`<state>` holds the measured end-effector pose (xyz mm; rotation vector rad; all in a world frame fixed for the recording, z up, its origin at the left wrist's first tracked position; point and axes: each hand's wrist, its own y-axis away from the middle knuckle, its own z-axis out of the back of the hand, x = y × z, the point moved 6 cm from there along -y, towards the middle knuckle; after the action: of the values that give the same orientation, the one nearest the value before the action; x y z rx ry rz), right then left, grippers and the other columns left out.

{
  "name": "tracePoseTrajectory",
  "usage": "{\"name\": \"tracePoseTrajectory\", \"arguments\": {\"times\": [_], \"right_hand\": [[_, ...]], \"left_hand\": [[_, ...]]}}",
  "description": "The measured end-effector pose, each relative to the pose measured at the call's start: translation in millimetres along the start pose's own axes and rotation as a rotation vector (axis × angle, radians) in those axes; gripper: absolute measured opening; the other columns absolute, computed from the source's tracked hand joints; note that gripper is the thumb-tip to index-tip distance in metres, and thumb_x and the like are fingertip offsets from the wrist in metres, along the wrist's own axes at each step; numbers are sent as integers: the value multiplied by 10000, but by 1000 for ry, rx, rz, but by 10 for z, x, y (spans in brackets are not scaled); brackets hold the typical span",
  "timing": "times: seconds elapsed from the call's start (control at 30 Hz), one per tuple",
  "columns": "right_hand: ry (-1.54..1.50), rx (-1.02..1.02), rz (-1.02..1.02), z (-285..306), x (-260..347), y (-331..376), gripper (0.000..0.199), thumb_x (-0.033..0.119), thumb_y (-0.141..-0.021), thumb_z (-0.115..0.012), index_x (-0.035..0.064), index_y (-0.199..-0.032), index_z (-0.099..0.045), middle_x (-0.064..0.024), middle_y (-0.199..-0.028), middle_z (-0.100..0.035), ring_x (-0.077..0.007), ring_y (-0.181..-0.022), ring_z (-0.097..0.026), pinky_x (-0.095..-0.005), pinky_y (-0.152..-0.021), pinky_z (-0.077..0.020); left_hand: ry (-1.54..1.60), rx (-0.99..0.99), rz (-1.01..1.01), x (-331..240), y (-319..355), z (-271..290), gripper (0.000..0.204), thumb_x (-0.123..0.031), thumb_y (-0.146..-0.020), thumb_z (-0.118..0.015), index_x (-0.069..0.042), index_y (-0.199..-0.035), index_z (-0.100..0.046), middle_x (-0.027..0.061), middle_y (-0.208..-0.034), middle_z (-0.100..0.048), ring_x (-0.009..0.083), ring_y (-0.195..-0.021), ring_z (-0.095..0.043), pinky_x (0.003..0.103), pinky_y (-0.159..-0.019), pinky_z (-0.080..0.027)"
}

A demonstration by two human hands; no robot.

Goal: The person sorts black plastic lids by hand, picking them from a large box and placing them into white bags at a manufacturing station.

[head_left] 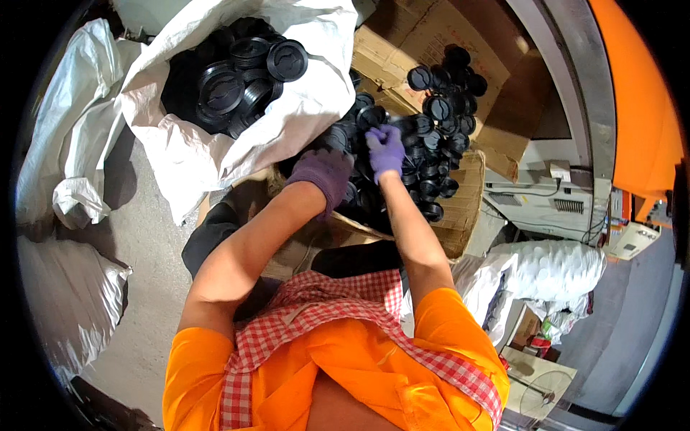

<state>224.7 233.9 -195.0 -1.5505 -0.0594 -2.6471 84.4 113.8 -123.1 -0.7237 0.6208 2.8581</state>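
Observation:
Both hands wear purple gloves and reach into a cardboard box (460, 208) filled with loose round black plastic lids (438, 108). My left hand (322, 174) is at the box's left side, its fingers bent around black lids (341, 136) that partly hide the fingertips. Close by on the right, my right hand (386, 149) is closed over the pile, fingers curled. What lies in its grip is hidden, and the spot just beyond its fingers is blurred. The hands are a small gap apart.
A white woven sack (183, 154) gapes at the upper left, holding more black lids (221, 90), some stacked. Other white sacks (68, 287) lie along the left. Filled clear bags (553, 269) sit at the right, below a large orange-and-grey machine (636, 93).

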Motion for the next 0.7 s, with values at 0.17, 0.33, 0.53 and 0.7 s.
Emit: {"name": "tracePoseTrajectory", "arguments": {"times": [0.17, 0.33, 0.53, 0.7], "right_hand": [[-240, -45, 26, 602, 367, 856, 259, 134, -807, -674, 5, -971, -521, -29, -799, -591, -82, -737, -532, -214, -666, -432], [-492, 119, 27, 659, 720, 1470, 189, 81, -813, -626, -3, -950, -528, -83, -840, -632, -114, -745, -586, -225, -701, -467], [534, -21, 474, 1068, 1301, 1508, 471, 232, -676, -725, 78, -1087, -555, -142, -1022, -585, -256, -911, -570, -353, -752, -434], [888, 207, 780, 710, 1523, 1614, 564, 295, -634, -725, 117, -1140, -554, -124, -1162, -540, -308, -1137, -459, -460, -962, -319]], "left_hand": [[409, -514, 64, 66, 81, 153, 564, -270, -788, -578, -26, -1260, -391, 204, -1240, -460, 360, -1144, -463, 402, -981, -367], [1634, 37, -27, -26, -107, -505, 578, -192, -730, -659, -18, -1241, -451, 148, -1124, -555, 234, -973, -573, 341, -854, -469], [1428, -97, 120, 78, 48, -427, 377, -69, -701, -603, -13, -1072, -570, 92, -967, -619, 186, -861, -600, 293, -761, -502], [876, -208, -155, -11, 82, -248, 354, -170, -722, -549, -117, -1069, -601, 154, -1031, -624, 301, -952, -603, 334, -846, -471]]}}
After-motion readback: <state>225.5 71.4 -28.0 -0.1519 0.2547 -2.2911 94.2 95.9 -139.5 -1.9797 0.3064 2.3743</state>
